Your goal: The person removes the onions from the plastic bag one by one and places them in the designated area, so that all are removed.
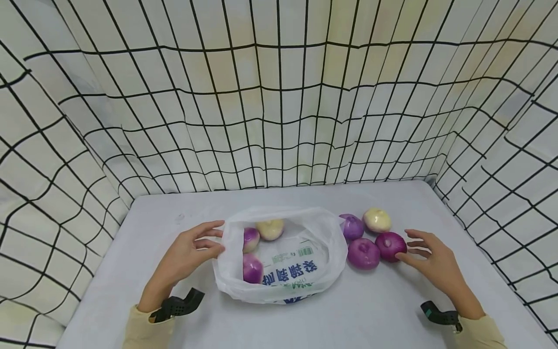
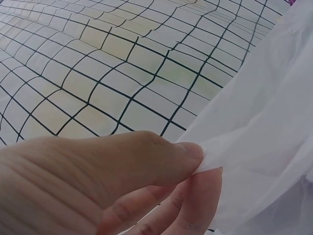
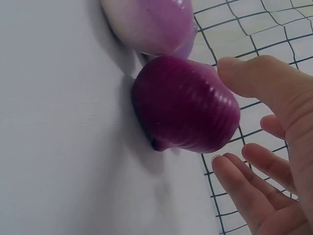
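Observation:
A white plastic bag [image 1: 337,242] with blue print lies with its mouth spread. Two purple-and-white onions [image 1: 253,268] and a pale yellow onion [image 1: 270,230] show inside it. My left hand [image 1: 192,249] pinches the bag's left edge between thumb and fingertips; the left wrist view shows the thin film [image 2: 254,137] caught there. To the right of the bag, my right hand [image 1: 429,257] is beside a dark purple onion [image 1: 391,246]. In the right wrist view the thumb is right at this onion [image 3: 186,105], with the other fingers spread apart from it.
Close to the dark onion are a purple onion [image 1: 364,253], a smaller violet onion [image 1: 352,227] and a pale yellow onion [image 1: 377,220]. All rest on a white table [image 1: 370,310]. Black-lined netting [image 1: 279,121] over white sheeting rises behind and at both sides.

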Action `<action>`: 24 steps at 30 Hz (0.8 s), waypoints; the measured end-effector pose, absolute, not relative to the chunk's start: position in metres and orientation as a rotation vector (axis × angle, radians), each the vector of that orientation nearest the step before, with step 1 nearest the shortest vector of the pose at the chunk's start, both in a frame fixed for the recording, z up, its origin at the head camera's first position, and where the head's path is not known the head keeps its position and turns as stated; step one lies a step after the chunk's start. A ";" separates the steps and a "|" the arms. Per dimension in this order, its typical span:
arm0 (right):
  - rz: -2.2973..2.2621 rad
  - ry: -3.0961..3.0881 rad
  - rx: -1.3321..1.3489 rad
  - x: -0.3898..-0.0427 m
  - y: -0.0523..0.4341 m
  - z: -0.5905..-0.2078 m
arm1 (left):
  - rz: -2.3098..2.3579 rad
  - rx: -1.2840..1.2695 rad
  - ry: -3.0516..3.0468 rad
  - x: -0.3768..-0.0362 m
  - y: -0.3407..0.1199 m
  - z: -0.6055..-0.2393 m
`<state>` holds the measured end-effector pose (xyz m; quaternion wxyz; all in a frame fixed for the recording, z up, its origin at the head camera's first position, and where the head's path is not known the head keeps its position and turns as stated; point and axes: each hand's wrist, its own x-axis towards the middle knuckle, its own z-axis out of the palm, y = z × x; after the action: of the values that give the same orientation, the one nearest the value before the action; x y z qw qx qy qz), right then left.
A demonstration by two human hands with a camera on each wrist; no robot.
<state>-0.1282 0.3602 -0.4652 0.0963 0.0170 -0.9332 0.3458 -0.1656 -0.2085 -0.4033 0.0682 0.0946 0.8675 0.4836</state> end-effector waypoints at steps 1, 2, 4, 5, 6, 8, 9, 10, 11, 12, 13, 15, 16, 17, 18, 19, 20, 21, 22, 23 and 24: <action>1.026 -2.748 0.052 -0.128 0.360 -0.463 | 1.460 0.286 2.610 -0.165 -0.209 -0.403; 1.029 -2.732 0.057 -0.127 0.360 -0.461 | 1.465 0.288 2.606 -0.165 -0.209 -0.403; 1.059 -2.679 0.068 -0.126 0.359 -0.458 | 1.472 0.293 2.603 -0.165 -0.210 -0.402; 1.070 -2.651 0.072 -0.126 0.358 -0.457 | 1.475 0.297 2.602 -0.165 -0.210 -0.402; 1.083 -2.620 0.078 -0.126 0.357 -0.455 | 1.476 0.302 2.604 -0.164 -0.211 -0.402; 1.101 -2.568 0.095 -0.127 0.353 -0.451 | 1.479 0.312 2.609 -0.164 -0.212 -0.401; 1.116 -2.546 0.106 -0.129 0.351 -0.449 | 1.481 0.315 2.611 -0.164 -0.213 -0.401; 1.121 -2.531 0.115 -0.129 0.348 -0.447 | 1.481 0.318 2.611 -0.163 -0.213 -0.401; 1.127 -2.518 0.127 -0.130 0.346 -0.445 | 1.479 0.322 2.614 -0.163 -0.213 -0.401; 1.134 -2.509 0.140 -0.132 0.343 -0.442 | 1.477 0.322 2.617 -0.163 -0.214 -0.401; 1.144 -2.502 0.153 -0.134 0.340 -0.440 | 1.479 0.322 2.617 -0.163 -0.214 -0.401; 1.159 -2.496 0.169 -0.137 0.333 -0.436 | 1.481 0.321 2.618 -0.162 -0.215 -0.400; 1.161 -2.493 0.178 -0.138 0.329 -0.434 | 1.480 0.320 2.620 -0.161 -0.215 -0.399; 1.173 -2.489 0.182 -0.139 0.325 -0.433 | 1.480 0.319 2.623 -0.161 -0.216 -0.399; 1.177 -2.488 0.190 -0.141 0.322 -0.431 | 1.482 0.319 2.623 -0.161 -0.216 -0.398; 1.185 -2.483 0.201 -0.142 0.318 -0.430 | 1.482 0.320 2.622 -0.161 -0.216 -0.398; 1.188 -2.478 0.213 -0.143 0.314 -0.429 | 1.479 0.318 2.624 -0.160 -0.216 -0.397; 1.197 -2.471 0.230 -0.145 0.310 -0.428 | 1.477 0.317 2.622 -0.160 -0.217 -0.396; 1.204 -2.462 0.248 -0.147 0.307 -0.427 | 1.477 0.318 2.620 -0.160 -0.217 -0.396; 1.212 -2.453 0.262 -0.148 0.303 -0.425 | 1.476 0.318 2.618 -0.160 -0.217 -0.395; 1.214 -2.448 0.277 -0.150 0.300 -0.424 | 1.478 0.321 2.613 -0.160 -0.217 -0.395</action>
<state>-0.1499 0.2997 -0.4240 0.1963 0.0988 -0.8740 0.4333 -0.1596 -0.2172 -0.3952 0.0614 0.1062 0.8638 0.4886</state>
